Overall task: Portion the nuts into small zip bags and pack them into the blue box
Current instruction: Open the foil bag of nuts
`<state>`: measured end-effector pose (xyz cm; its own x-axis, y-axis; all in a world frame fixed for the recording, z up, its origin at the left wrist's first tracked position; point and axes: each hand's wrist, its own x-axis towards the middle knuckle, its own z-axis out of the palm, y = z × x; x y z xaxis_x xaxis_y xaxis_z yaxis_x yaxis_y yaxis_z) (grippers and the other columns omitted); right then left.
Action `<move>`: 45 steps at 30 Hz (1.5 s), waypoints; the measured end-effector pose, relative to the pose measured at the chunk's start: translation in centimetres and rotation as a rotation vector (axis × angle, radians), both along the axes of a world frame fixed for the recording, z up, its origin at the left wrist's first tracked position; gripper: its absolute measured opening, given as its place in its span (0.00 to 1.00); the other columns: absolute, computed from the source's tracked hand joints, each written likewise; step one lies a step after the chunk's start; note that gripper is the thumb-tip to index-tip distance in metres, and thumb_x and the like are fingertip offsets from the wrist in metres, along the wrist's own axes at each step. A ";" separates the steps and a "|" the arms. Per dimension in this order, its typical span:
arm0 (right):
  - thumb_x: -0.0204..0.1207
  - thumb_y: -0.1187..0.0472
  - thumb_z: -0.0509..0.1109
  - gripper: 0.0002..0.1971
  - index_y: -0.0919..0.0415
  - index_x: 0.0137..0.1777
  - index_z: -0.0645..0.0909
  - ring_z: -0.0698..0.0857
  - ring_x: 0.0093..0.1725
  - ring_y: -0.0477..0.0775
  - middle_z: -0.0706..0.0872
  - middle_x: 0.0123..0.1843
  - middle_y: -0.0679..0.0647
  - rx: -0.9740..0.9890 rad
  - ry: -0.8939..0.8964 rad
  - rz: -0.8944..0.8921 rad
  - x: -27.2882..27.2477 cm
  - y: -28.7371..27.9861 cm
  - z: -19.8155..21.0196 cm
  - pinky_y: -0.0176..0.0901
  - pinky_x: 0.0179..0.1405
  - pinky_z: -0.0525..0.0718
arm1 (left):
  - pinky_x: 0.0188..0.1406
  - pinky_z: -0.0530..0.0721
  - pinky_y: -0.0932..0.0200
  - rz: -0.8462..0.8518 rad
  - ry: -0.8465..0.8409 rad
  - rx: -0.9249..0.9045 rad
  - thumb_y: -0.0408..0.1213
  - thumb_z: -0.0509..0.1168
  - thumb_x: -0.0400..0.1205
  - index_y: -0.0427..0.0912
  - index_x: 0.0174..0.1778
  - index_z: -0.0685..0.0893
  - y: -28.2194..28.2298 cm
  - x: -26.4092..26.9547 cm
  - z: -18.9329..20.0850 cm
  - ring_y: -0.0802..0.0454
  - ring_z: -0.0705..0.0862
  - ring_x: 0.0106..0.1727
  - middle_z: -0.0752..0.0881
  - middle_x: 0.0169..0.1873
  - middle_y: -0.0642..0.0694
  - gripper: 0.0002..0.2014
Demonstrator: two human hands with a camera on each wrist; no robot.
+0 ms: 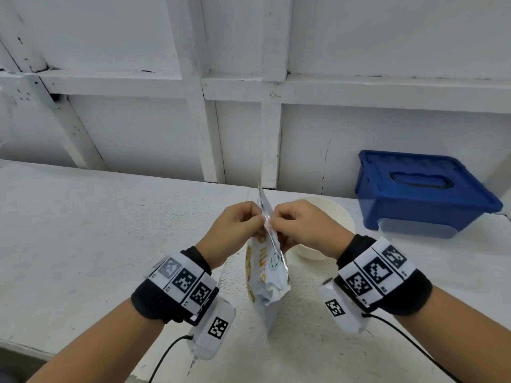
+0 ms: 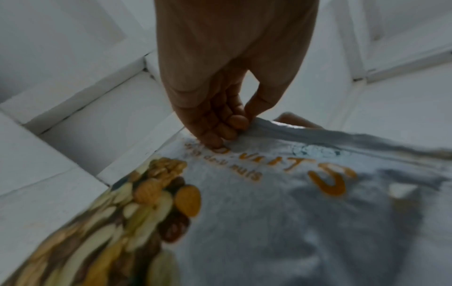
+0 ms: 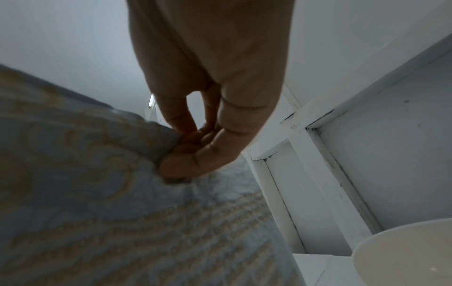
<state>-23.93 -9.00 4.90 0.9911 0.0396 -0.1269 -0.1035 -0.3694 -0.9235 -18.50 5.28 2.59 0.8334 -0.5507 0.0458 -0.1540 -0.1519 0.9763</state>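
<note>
A silvery nut pouch (image 1: pixel 266 275) printed with nuts and orange letters hangs above the table between my hands. My left hand (image 1: pixel 235 230) pinches its top edge from the left, and my right hand (image 1: pixel 298 228) pinches the same edge from the right. The left wrist view shows the left hand (image 2: pixel 227 123) gripping the top seam of the pouch (image 2: pixel 281 203). The right wrist view shows the right hand (image 3: pixel 186 147) pinching the pouch (image 3: pixel 97 183). The blue box (image 1: pixel 420 194) sits with its lid on at the back right.
A white bowl (image 1: pixel 329 217) stands on the white table (image 1: pixel 96 230) just behind my right hand; its rim (image 3: pixel 403 251) shows in the right wrist view. A white panelled wall (image 1: pixel 249 92) runs behind the table. No small zip bags are in view.
</note>
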 end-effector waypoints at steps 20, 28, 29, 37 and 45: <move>0.78 0.68 0.65 0.08 0.76 0.50 0.79 0.88 0.38 0.59 0.86 0.45 0.69 0.279 0.290 -0.238 -4.6 -0.5 1.2 0.45 0.32 0.89 | 0.25 0.65 0.65 -0.246 -0.542 0.888 0.53 0.58 0.82 0.46 0.30 0.71 -2.7 3.8 4.9 0.60 0.71 0.28 0.74 0.28 0.51 0.19; 0.74 0.84 0.47 0.19 0.72 0.53 0.76 0.82 0.40 0.63 0.81 0.49 0.69 1.019 0.313 -0.588 -3.1 -1.6 -1.0 0.48 0.26 0.85 | 0.27 0.67 0.60 0.093 -0.101 0.389 0.52 0.59 0.82 0.40 0.24 0.70 -1.8 1.1 0.8 0.51 0.70 0.24 0.73 0.21 0.46 0.24; 0.73 0.83 0.45 0.19 0.72 0.49 0.76 0.81 0.38 0.63 0.80 0.48 0.69 1.031 0.306 -0.600 -2.8 -1.6 -1.2 0.48 0.28 0.83 | 0.29 0.70 0.60 0.153 0.091 0.229 0.50 0.60 0.82 0.39 0.27 0.74 -1.6 0.5 0.2 0.49 0.74 0.27 0.76 0.24 0.43 0.22; 0.80 0.69 0.52 0.09 0.62 0.54 0.72 0.77 0.25 0.51 0.77 0.35 0.59 0.494 0.311 -0.462 -1.9 -2.8 -3.6 0.35 0.18 0.76 | 0.26 0.84 0.59 0.119 0.491 0.059 0.39 0.58 0.85 0.36 0.47 0.77 0.0 -1.8 -0.5 0.48 0.83 0.31 0.82 0.38 0.36 0.09; 0.79 0.43 0.60 0.15 0.56 0.45 0.76 0.71 0.44 0.48 0.70 0.43 0.49 -1.047 -0.298 -0.106 -3.5 -3.1 -1.0 0.40 0.38 0.68 | 0.39 0.67 0.62 -0.201 -0.822 0.853 0.54 0.62 0.80 0.43 0.46 0.77 -0.5 0.3 1.6 0.51 0.75 0.44 0.73 0.39 0.51 0.16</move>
